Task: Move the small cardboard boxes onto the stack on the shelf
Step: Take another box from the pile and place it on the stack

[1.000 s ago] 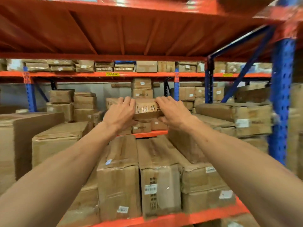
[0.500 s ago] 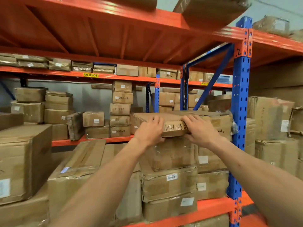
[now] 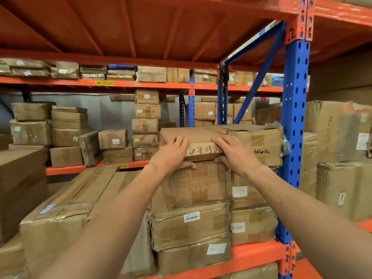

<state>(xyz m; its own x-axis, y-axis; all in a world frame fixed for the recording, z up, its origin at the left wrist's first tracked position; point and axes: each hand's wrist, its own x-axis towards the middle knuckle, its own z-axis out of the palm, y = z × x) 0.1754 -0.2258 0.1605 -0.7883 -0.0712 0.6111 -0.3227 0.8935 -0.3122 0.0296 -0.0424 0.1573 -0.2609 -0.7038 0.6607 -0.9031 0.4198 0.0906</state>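
A small flat cardboard box (image 3: 198, 137) with handwriting on its front lies on top of a stack of taped cardboard boxes (image 3: 191, 224) on the orange shelf. My left hand (image 3: 171, 152) grips its front left edge, fingers on top and thumb underneath. My right hand (image 3: 237, 153) grips its front right corner the same way. Next to it on the right, at about the same height, sits another taped box (image 3: 261, 146).
A blue upright post (image 3: 293, 137) stands just right of the stack. Long low boxes (image 3: 66, 210) fill the shelf to the left. The orange front beam (image 3: 247, 256) runs below. More box stacks (image 3: 146, 125) stand on the rack behind, and large cartons (image 3: 342, 158) on the right.
The view swung right and closer to the stack by the blue post. Both hands carried the small box from mid-air over the shelf onto the top of that stack.
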